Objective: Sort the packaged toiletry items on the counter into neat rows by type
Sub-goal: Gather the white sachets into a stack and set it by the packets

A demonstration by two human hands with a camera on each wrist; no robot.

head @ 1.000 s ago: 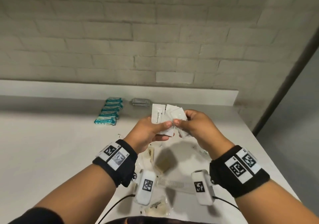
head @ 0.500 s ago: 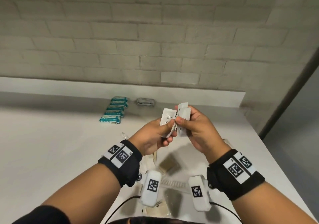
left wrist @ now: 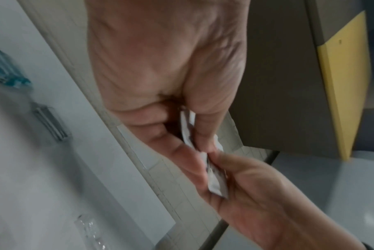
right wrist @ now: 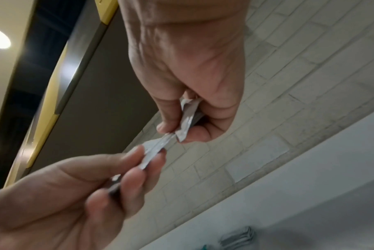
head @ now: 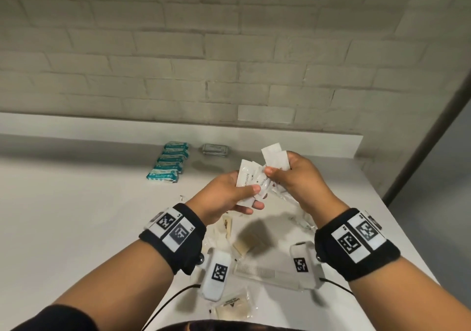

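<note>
Both hands are raised above the white counter (head: 76, 216), holding white toothpaste sachets between them. My left hand (head: 229, 193) pinches a fan of sachets (head: 248, 177) between thumb and fingers. My right hand (head: 293, 180) grips more white sachets (head: 276, 157) and its thumb touches the left hand's bunch. In the left wrist view the left hand (left wrist: 190, 135) pinches the sachets (left wrist: 187, 126) edge-on. In the right wrist view the right hand (right wrist: 182, 121) pinches a folded sachet (right wrist: 188, 118). A neat row of teal packets (head: 169, 161) lies at the back of the counter.
A stack of grey foil packets (head: 215, 149) sits right of the teal row. Loose clear-wrapped items lie below my hands: a comb (head: 257, 272), tan pads (head: 242, 246) and a sachet (head: 233, 305). The counter's right edge (head: 397, 231) drops off beside my right wrist. A brick wall (head: 204, 50) stands behind.
The hands have shifted slightly right and up. The right hand has pulled some sachets up and away from the bunch, which is now fanned out in the left hand.
</note>
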